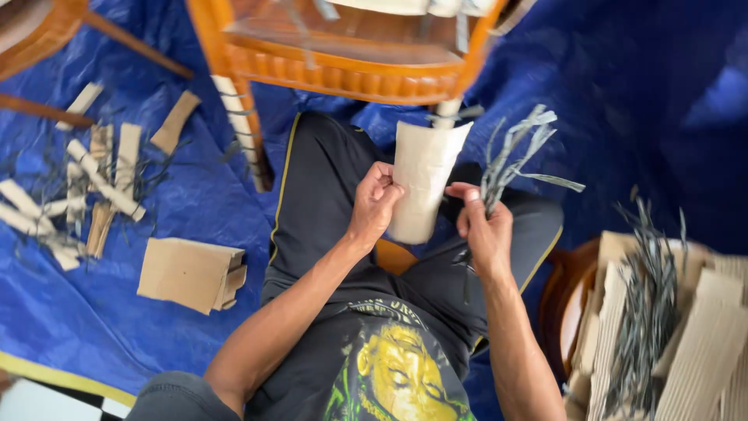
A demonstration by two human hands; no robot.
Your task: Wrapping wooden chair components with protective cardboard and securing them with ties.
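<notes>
Both forearms reach forward from the bottom of the view, elbows bent, wrists meeting over the lap of the seated person in black trousers (327, 195).

Left hand (375, 201): fingers curled shut, pinching the left edge of a pale corrugated cardboard wrap (425, 175). The wrap stands roughly upright, curved into a tube around a chair leg (447, 111), its lower end just above the lap, between the two hands.

Right hand (485, 226): closed around a bunch of grey strips (510, 152). The strips fan upward and to the right out of the fist; a few ends hang below it. Thumb and forefinger tip sit against the right edge of the wrap.

Orange wooden chair (351, 70) is straight ahead at top centre, blurred; another of its legs (240, 125) on the left is already wrapped and tied.

Blue tarp (117, 320) covers the floor. On it at left: a folded cardboard stack (191, 273) and a scatter of cardboard offcuts and strips (93, 183). At lower right, well apart from the hands, a pile of corrugated cardboard pieces (705, 351) with more grey strips (650, 304) lying on top, resting on a second wooden seat (565, 296).
</notes>
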